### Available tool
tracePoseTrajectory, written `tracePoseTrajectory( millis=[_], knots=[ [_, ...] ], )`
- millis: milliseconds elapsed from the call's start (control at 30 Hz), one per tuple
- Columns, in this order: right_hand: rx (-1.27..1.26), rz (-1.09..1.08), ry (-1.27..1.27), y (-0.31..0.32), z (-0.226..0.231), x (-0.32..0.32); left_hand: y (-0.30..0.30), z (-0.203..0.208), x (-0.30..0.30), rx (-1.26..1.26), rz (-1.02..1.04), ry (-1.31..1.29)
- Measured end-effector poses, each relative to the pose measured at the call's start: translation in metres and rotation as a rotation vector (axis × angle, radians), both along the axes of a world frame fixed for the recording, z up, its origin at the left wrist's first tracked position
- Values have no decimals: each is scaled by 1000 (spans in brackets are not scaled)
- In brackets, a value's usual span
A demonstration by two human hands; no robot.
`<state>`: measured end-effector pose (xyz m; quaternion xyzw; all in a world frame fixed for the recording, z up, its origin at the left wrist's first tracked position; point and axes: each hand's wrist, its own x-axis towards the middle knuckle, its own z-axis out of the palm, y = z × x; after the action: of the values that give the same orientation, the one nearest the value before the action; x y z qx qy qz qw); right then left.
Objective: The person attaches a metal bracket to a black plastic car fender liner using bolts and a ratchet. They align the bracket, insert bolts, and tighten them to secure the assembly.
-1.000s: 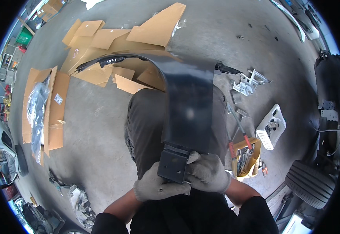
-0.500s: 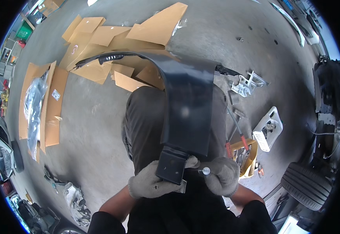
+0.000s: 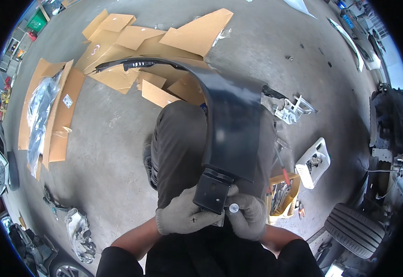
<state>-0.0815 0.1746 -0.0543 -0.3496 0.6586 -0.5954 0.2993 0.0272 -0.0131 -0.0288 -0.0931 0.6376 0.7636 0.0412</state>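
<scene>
A black car fender (image 3: 233, 124) lies across my knees, its wheel arch curving away to the far left. Its near end has a flat, box-like black flange (image 3: 211, 193) with small holes. My left hand (image 3: 178, 214), in a grey knit glove, is closed round that flange from the left and below. A small pale metal piece (image 3: 219, 222) shows under the flange, partly covered. My gloved right hand (image 3: 248, 216) is closed on a small tool with a clear round end (image 3: 234, 208), right beside the flange. The rest of the tool is hidden.
Flattened cardboard (image 3: 150, 41) lies beyond the fender, and an open box with plastic wrap (image 3: 42, 115) at the left. To the right are a yellow tool bin (image 3: 291, 198), a white container (image 3: 316, 168), a metal bracket (image 3: 294, 111) and a tyre (image 3: 356, 230).
My right hand has moved left with the small tool, up against the fender's flange. My left hand keeps its hold. The whole view has shifted slightly.
</scene>
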Motion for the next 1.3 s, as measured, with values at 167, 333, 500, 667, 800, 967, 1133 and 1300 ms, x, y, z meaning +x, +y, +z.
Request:
tracePoseTrajectory(
  millis=[167, 333, 500, 667, 800, 967, 1133, 1300],
  knots=[
    [-38, 42, 290, -5, 2, -8, 13, -4, 3, 80, 119, -4],
    [-55, 110, 310, 0, 3, -15, 14, -1, 4, 123, 102, -38],
    [-59, 69, 313, 3, 9, -18, 7, -2, 4, -27, 47, -29],
    [-64, 99, 693, -12, 46, -41, -1, -12, 6, -161, -49, 60],
    [11, 183, 1020, -24, 81, -65, 0, -11, 4, -96, -50, 58],
    [133, 393, 1193, -46, 102, -81, -1, -11, -1, 111, -90, 18],
    [91, 529, 1303, -65, 116, -88, -3, -15, -2, -29, -75, 139],
    [213, 759, 1364, -80, 137, -88, -7, -12, -4, -26, -91, 140]
  ],
)
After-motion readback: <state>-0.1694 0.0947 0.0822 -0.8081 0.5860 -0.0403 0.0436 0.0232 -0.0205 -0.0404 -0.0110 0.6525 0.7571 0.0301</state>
